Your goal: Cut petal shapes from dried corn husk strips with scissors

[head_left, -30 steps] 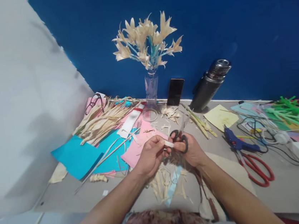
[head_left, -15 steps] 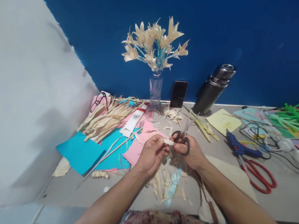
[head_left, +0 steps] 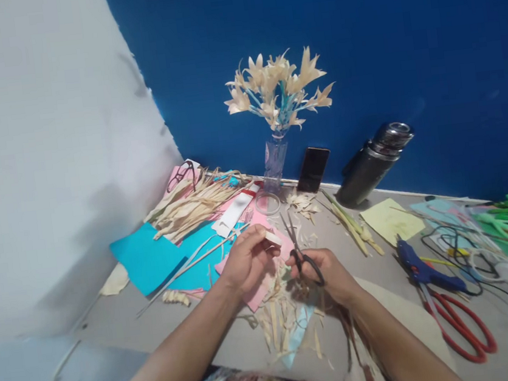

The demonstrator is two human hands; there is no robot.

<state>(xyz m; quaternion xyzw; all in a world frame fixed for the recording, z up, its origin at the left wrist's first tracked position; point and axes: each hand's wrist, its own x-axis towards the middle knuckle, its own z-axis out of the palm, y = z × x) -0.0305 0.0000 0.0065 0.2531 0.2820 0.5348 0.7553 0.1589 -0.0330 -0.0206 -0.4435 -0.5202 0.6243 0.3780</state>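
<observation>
Between the thumb and fingers of my left hand (head_left: 250, 258) is a small pale strip of husk (head_left: 273, 238). My right hand (head_left: 324, 268) is closed around the black handles of a pair of scissors (head_left: 292, 232). Their blades stand slightly apart and point away from me, just right of the strip, not touching it. Under both hands lies a litter of cut husk scraps (head_left: 278, 322) with a light blue paper strip (head_left: 298, 335) among them. A pink sheet (head_left: 259, 291) shows beneath my left hand.
Husk flowers (head_left: 278, 84) stand in a clear bottle (head_left: 275, 163) by the wall, beside a phone (head_left: 313, 169) and a dark flask (head_left: 373, 168). Dried husks (head_left: 191, 207) and blue sheets (head_left: 145, 258) lie left. A blue glue gun (head_left: 428, 271), red-handled scissors (head_left: 469, 325) and cables lie right.
My hands have moved apart. The scissors have swung from pointing up-right to pointing up and slightly left, away from the strip. The view has shifted a little.
</observation>
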